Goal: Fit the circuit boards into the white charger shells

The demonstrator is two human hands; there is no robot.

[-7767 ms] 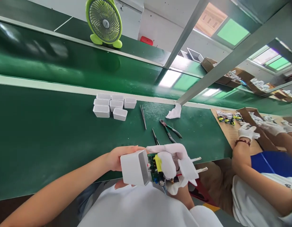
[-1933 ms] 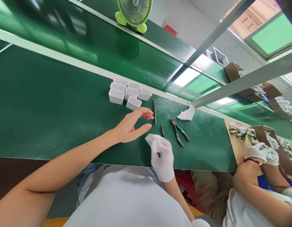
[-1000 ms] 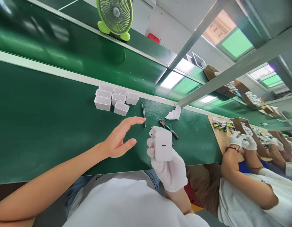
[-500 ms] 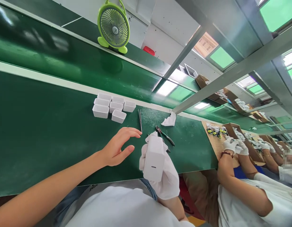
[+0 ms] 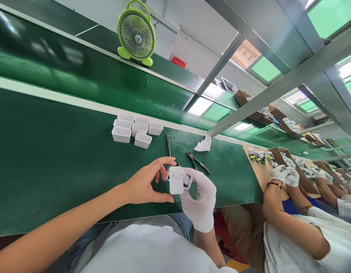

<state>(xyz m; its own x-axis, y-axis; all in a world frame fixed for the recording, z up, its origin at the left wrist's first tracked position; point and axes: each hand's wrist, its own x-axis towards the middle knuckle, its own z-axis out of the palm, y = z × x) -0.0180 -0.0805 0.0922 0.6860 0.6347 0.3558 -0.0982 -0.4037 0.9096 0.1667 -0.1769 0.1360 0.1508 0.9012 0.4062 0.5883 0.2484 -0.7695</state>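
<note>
My gloved right hand (image 5: 202, 197) grips a small white charger housing (image 5: 176, 181), which looks like a power adapter. A flat white face shows at its left, with a grey-rimmed opening (image 5: 187, 181) beside it. My bare left hand (image 5: 152, 182) is curved around the left side of the housing, thumb and fingers apart. Whether its fingertips touch the housing I cannot tell. Just beyond my hands, tweezers (image 5: 168, 144) and dark-handled cutting pliers (image 5: 200, 163) lie on the green table (image 5: 78, 159).
Several white open-topped cases (image 5: 121, 134) stand grouped near the table's back strip. A crumpled white glove or cloth (image 5: 203, 144) lies by a metal post. A green fan (image 5: 137, 36) stands on the shelf behind. At right, a co-worker's gloved hands (image 5: 285, 175) work beside cardboard boxes.
The charger housing has been turned in my right hand; its port end no longer faces me, and an opening now shows. My left hand has moved right, close to it.
</note>
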